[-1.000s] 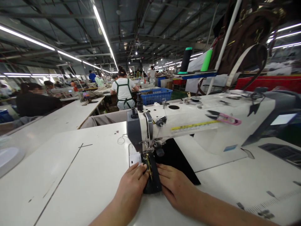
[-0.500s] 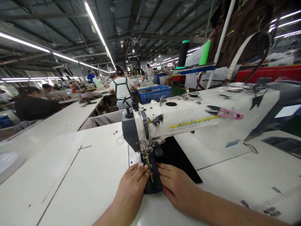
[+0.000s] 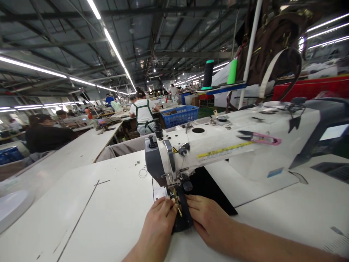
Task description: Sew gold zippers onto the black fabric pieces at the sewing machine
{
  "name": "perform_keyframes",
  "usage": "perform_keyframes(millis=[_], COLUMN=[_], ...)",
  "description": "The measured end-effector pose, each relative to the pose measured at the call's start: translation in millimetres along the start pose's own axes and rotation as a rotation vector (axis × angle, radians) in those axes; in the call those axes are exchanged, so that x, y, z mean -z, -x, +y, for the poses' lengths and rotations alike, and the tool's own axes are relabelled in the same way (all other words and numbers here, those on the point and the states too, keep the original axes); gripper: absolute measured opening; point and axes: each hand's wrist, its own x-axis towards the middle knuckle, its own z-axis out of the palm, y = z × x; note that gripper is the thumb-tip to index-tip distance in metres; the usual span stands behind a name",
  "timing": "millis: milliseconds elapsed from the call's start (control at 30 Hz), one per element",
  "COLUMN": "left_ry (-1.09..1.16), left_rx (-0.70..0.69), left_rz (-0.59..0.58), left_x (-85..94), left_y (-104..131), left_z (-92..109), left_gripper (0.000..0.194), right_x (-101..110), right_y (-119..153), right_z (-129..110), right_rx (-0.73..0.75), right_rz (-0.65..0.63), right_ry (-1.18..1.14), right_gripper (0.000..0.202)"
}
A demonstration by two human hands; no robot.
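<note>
A zipper with gold teeth (image 3: 180, 211) lies on a dark strip of material (image 3: 187, 218) in front of the needle area of a white sewing machine (image 3: 215, 145). My left hand (image 3: 160, 222) has its fingers pressed together on the strip's left side, fingertips at the zipper near the presser foot. Along the strip's right edge, my right hand (image 3: 208, 218) presses with its fingers held together; its fingertips are partly hidden. A black panel (image 3: 212, 189) lies under the machine arm, to the right of the needle area.
Pink-handled thread snips (image 3: 265, 138) lie on the machine arm. Black (image 3: 208, 74) and green (image 3: 232, 72) thread cones stand behind it. Beyond the table is a blue crate (image 3: 180, 114), near a person in a white shirt (image 3: 143, 111). A white round object (image 3: 13, 211) sits at far left.
The camera view has shifted, so the machine and table appear lower and slightly right. My left fingertips have moved in over the zipper, and the strip appears slightly closer to the needle.
</note>
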Motion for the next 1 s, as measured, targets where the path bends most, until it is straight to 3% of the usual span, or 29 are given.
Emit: perform_keyframes(millis=[233, 333, 467, 667, 1000], left_ry=[0.063, 0.103, 0.039, -0.032, 0.023], left_rx=[0.094, 0.064, -0.032, -0.053, -0.075], left_rz=[-0.064, -0.027, 0.036, 0.061, -0.010], left_x=[19.5, 27.1, 21.5, -0.7, 16.2], left_y=[-5, 1, 8, 12, -5], left_z=[1, 6, 11, 3, -7], left_gripper=[0.035, 0.032, 0.025, 0.026, 0.027], right_x=[5, 3, -4, -7, -5], right_y=[-3, 5, 10, 4, -8], right_z=[-1, -4, -1, 4, 22], right_rx=[-0.008, -0.007, 0.016, 0.040, 0.046], right_rz=[0.007, 0.008, 0.038, 0.093, 0.057], right_ry=[0.017, 0.067, 0.120, 0.123, 0.095], right_gripper=[0.034, 0.033, 0.035, 0.033, 0.023])
